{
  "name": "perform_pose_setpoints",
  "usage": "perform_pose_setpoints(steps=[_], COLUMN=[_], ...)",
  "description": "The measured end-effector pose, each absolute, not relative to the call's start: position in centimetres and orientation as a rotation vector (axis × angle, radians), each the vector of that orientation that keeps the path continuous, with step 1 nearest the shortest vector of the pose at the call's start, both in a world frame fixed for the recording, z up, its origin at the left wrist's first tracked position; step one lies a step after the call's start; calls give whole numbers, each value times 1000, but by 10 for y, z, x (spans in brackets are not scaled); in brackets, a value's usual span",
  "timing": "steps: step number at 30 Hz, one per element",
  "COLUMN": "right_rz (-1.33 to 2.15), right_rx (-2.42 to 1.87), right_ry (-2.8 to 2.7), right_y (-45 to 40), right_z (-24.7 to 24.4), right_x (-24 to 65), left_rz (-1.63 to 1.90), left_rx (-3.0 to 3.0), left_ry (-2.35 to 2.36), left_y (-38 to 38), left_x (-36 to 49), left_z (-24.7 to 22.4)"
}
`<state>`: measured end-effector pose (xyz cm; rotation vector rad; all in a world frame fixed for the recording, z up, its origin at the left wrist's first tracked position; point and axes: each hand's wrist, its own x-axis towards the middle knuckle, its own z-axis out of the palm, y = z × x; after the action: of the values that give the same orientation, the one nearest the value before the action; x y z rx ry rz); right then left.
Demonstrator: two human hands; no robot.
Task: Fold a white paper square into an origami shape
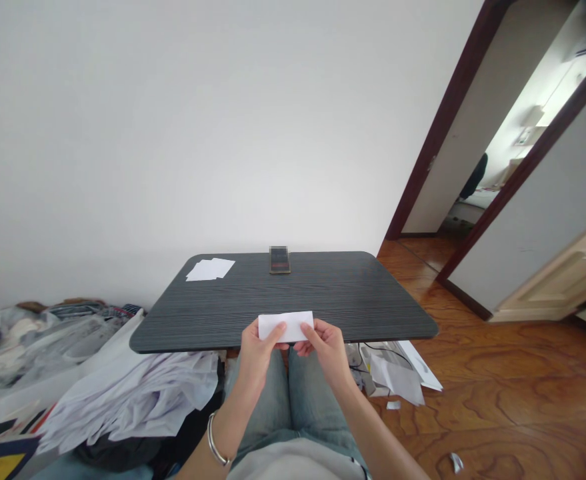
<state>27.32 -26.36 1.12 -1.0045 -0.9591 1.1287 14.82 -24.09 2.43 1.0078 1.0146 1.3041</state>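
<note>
Between my two hands is a folded white sheet of paper (291, 321), a wide strip held level above the near edge of the dark table (343, 293). My left hand (260, 343) pinches its left end, thumb on the front face and fingers behind. At the right end, my right hand (327, 341) grips it the same way, with a few fingertips showing below the paper. Several white paper sheets (207, 269) lie overlapping at the table's back left. A phone-like dark rectangle (279, 260) rests at the back middle.
Piled clothes and plastic bags (137, 393) fill the floor on the left. Right of my legs are cables, a box and loose papers (395, 377). A white wall (273, 133) stands behind the table; a doorway (473, 187) opens at the right.
</note>
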Motion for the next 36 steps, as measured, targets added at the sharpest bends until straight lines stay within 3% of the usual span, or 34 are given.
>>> perform_pose_setpoints(steps=[21, 36], right_rz=[944, 1087], right_rx=[-998, -969], right_ry=[-1057, -1007], right_y=[-270, -271], right_z=[16, 14], right_x=[274, 276], left_rz=[1397, 1363], left_rx=[991, 975], left_ry=[955, 970], left_y=[-251, -243], left_x=[154, 149], left_z=[37, 24])
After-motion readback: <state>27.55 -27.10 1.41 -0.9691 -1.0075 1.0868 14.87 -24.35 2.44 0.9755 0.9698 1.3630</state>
